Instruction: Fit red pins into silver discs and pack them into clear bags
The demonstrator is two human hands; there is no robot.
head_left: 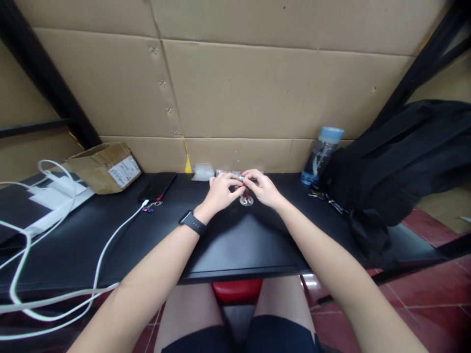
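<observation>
At the middle of the black table, my left hand [222, 192] and my right hand [264, 188] meet over a small red object with a round shiny base [246, 201]. Its base rests on the table or just above it; I cannot tell which. Bent fingers of both hands pinch its upper part, where a bit of silver shows, and they hide most of it. A clear plastic packet [225, 172] with something printed lies just behind my hands, partly covered by them. A dark watch [192, 222] is on my left wrist.
A cardboard box [106, 169], a dark phone [157, 188] and white cables [101, 250] are at the left. A white translucent bag [203, 172] and a yellow tag [188, 163] are by the cardboard wall. A water bottle [321, 156], keys [318, 192] and a black backpack [401, 157] stand right.
</observation>
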